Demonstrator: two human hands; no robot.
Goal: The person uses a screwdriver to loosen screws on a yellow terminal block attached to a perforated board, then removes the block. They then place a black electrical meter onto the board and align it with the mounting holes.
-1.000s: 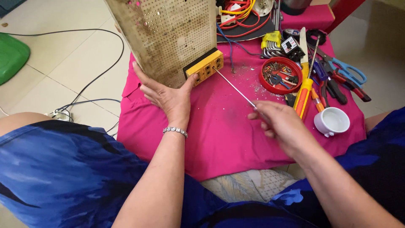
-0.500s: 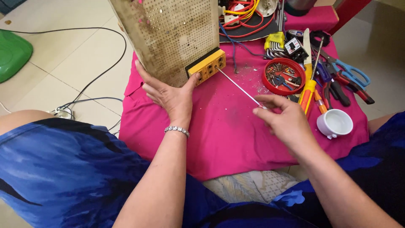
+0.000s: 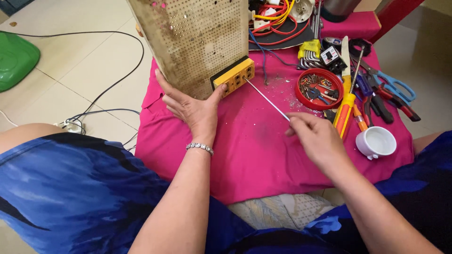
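A pink cloth [image 3: 254, 155] covers a table. At its far left stands a perforated metal panel [image 3: 197, 42], steadied by the left hand [image 3: 193, 110], spread wide. The right hand [image 3: 318, 138] pinches a thin screwdriver [image 3: 266, 99], tip at the panel's yellow block [image 3: 234, 77].

The perforated metal casing [image 3: 193, 42] runs off the top edge, its upper part unseen. The right hand [image 3: 316, 141] closes over the handle of the thin screwdriver [image 3: 266, 99], hiding it; whether the tip sits in the yellow switch block [image 3: 234, 76] is too fine to tell. The red bowl [image 3: 320, 88] holds small parts too tiny to sort out. Coiled wires [image 3: 275, 19] and a dark vessel [image 3: 338, 8] are cut by the frame's top; the green object [image 3: 15, 59] by its left.
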